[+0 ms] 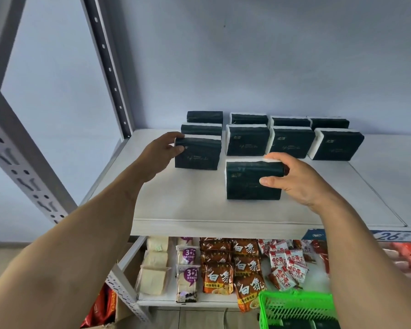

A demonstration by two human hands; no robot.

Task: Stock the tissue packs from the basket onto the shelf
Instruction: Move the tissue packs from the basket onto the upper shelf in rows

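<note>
- Our left hand (pixel 163 150) has its grip closed on the left end of a dark tissue pack (pixel 197 154), thumb on the face, fingers wrapped behind, at the near end of the left column.
- Our right hand (pixel 294 180) clamps the right end of the nearest pack (pixel 252 180), which stands upright in front of the second column.
- These packs look light and soft to us: film-wrapped paper that will give under a squeeze, probably a bit slick. Taking them by the short ends, as we are, seems the safest hold.
- The shelf (pixel 188 205) is flat and pale, with plenty of bare room near us and to the right.
- Nine more packs stand in rows behind, near the far wall (pixel 271 55).
- The green basket (pixel 294 307) sits low at right; dark packs seem to lie inside it.
- Snack packets (pixel 235 264) fill the shelf below.
</note>
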